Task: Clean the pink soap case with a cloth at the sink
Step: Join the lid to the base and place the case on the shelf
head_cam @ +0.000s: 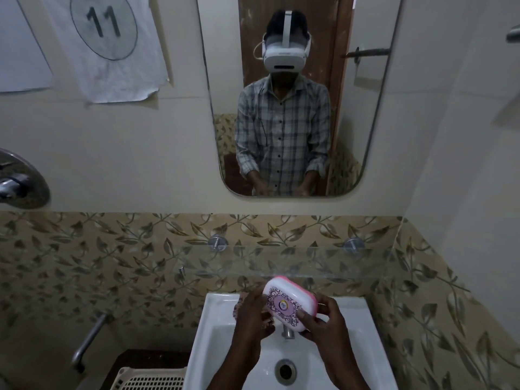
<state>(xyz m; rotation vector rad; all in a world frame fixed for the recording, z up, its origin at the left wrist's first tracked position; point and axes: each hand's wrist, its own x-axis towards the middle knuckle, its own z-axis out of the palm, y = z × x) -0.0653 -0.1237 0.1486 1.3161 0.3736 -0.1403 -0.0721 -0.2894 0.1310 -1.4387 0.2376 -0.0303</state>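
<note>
Cloth (239, 304) mostly behind left hand (253, 319)

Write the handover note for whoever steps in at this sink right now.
Left hand: closed around the cloth, bunched behind it by the case's left end.
Right hand: grips the pink soap case at its right end, thumb on the lid.
Case: shut, tilted, held in the air over the sink above the tap.
Done: both items picked up. How much has been wiped cannot be told.
Left: wipe the case all over, then set it down.
</note>
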